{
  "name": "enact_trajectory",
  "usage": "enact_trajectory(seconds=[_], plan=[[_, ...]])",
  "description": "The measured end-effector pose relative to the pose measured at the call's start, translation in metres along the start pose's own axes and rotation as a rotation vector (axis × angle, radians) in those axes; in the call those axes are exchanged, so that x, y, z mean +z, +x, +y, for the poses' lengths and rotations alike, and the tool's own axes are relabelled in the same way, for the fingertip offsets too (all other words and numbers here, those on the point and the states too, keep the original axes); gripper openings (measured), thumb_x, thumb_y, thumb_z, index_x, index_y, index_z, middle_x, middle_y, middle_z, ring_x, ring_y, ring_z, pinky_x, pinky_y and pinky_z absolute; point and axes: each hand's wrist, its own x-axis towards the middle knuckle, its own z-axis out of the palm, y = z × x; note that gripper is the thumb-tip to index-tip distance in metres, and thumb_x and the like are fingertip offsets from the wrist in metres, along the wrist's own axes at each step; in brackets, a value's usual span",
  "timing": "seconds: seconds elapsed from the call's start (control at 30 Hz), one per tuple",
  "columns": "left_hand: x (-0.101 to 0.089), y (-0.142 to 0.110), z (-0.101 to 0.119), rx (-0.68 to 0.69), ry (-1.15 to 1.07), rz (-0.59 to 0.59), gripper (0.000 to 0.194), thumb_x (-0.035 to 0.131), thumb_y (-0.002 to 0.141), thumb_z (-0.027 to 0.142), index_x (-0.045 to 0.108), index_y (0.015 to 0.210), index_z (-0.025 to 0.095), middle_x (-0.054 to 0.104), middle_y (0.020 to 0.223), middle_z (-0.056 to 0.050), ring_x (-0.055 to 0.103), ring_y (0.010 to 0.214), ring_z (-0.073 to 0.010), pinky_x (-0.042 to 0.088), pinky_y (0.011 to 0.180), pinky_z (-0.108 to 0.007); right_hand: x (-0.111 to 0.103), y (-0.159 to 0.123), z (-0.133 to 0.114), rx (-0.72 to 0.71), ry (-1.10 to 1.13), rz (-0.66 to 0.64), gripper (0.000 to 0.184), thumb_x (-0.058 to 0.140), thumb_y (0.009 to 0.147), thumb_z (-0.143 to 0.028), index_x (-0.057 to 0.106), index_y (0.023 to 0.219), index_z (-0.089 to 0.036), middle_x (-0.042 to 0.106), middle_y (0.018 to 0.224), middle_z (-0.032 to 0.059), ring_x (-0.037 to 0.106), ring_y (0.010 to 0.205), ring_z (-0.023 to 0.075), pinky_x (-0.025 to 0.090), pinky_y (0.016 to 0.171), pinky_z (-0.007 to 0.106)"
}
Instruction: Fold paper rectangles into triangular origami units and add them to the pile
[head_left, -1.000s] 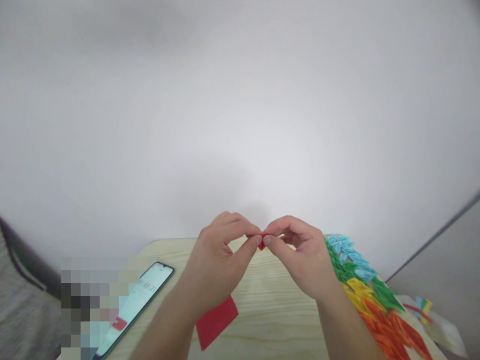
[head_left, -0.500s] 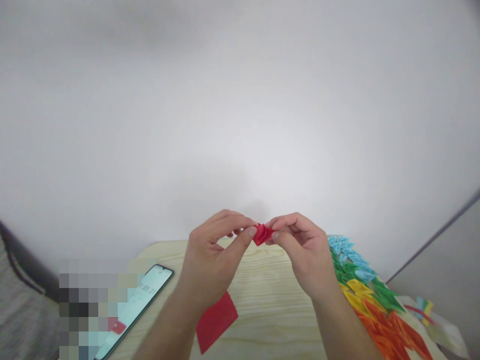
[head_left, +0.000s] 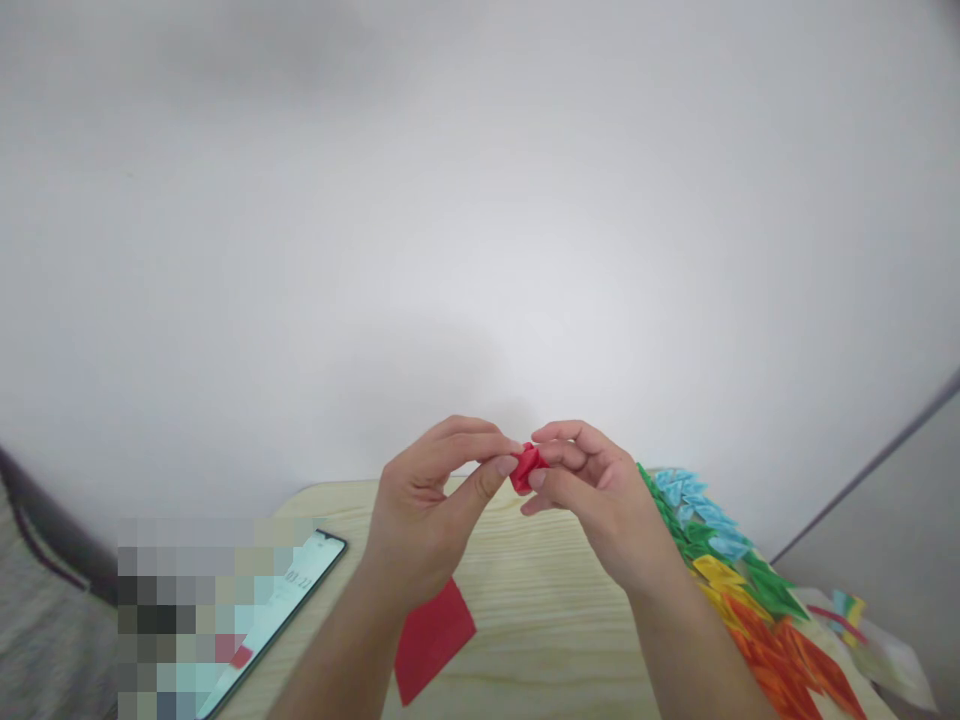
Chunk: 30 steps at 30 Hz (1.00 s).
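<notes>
Between my two hands, above the far part of the table, is a small red folded paper piece (head_left: 527,470) with its layers partly spread. My left hand (head_left: 446,490) pinches its left side between thumb and fingertips. On the other side, my right hand (head_left: 596,490) holds it with the thumb in front and fingers behind, the lower finger reaching beneath. A flat red paper sheet (head_left: 435,640) lies on the table, partly hidden under my left forearm.
The pale wood-grain table (head_left: 555,640) stands against a white wall (head_left: 480,220). A lit phone (head_left: 274,625) rests at the left, partly pixelated. Along the right edge lie folded papers in light blue (head_left: 705,515), green (head_left: 776,590), yellow (head_left: 720,575) and orange (head_left: 795,665). Beyond them is a whitish plastic bag (head_left: 892,660).
The red folded paper has gone from a small, mostly covered tip to a wider, opened form and has been turned. My right fingers have shifted and spread around it. The flat sheet stays put.
</notes>
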Motion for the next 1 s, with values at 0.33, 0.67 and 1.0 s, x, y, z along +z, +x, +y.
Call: enact_trajectory(seconds=[0.33, 0.67, 1.0], plan=[[0.001, -0.001, -0.001, -0.021, -0.064, -0.051, 0.014, 0.073, 0.094, 0.019, 0.082, 0.101, 0.028, 0.072, 0.100, -0.003, 0.067, 0.094, -0.0174, 0.053, 0.082, -0.031, -0.002, -0.001, -0.005, 0.044, -0.105, -0.011, 0.014, 0.083, 0.084, -0.028, 0.076, 0.091, -0.018, 0.076, 0.078, 0.0010, 0.069, 0.069, 0.0127, 0.058, 0.070, 0.026], [0.004, -0.003, 0.000, -0.167, -0.076, -0.038, 0.009, 0.074, 0.095, 0.026, 0.081, 0.101, 0.027, 0.078, 0.092, -0.002, 0.070, 0.086, -0.0177, 0.055, 0.081, -0.032, 0.001, 0.000, -0.002, -0.017, -0.119, 0.058, 0.005, 0.077, 0.084, -0.021, 0.072, 0.085, -0.020, 0.071, 0.069, -0.0028, 0.066, 0.064, 0.0129, 0.059, 0.067, 0.028], [0.002, -0.005, -0.003, -0.174, -0.087, -0.052, 0.008, 0.072, 0.096, 0.028, 0.074, 0.102, 0.025, 0.075, 0.095, -0.002, 0.068, 0.091, -0.0181, 0.053, 0.085, -0.033, 0.008, -0.002, -0.002, 0.030, -0.068, 0.087, 0.016, 0.077, 0.087, -0.030, 0.066, 0.095, -0.023, 0.074, 0.067, -0.0022, 0.066, 0.060, 0.0135, 0.063, 0.063, 0.030]])
